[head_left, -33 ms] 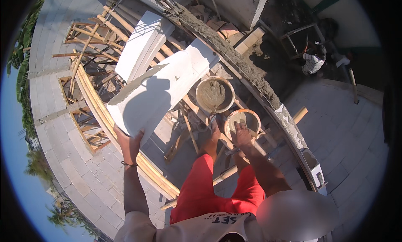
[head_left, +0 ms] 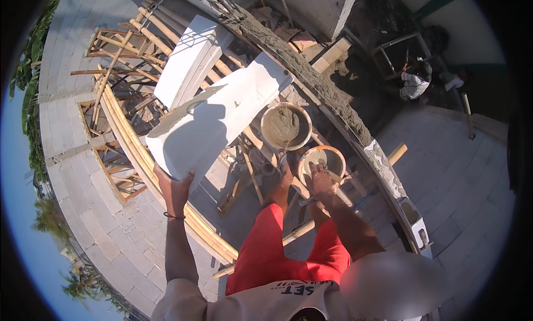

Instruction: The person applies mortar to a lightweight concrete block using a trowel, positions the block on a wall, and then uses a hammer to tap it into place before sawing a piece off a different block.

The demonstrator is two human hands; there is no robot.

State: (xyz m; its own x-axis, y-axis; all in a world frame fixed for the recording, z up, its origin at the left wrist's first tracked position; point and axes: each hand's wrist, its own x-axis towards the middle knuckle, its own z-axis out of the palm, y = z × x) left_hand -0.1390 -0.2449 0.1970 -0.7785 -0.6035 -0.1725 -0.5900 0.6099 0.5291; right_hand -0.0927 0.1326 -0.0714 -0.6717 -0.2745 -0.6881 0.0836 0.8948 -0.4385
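Note:
My left hand (head_left: 175, 187) holds up the near end of a large white building block (head_left: 214, 121), palm under its lower corner; the block tilts away over the bamboo scaffold. My right hand (head_left: 321, 179) reaches down with its fingers spread and rests at the near rim of a small orange-rimmed pan (head_left: 323, 159). Just beyond the pan stands a round bucket of grey mortar (head_left: 286, 126). A second white block (head_left: 191, 63) lies further back on the scaffold poles. My legs in red shorts (head_left: 266, 249) stand on the poles below.
A bamboo scaffold (head_left: 119, 126) runs along a curved wall top (head_left: 311, 79) spread with grey mortar. Paved ground lies far below on the left and right. Another person (head_left: 413, 82) is at work down at the upper right beside a metal frame.

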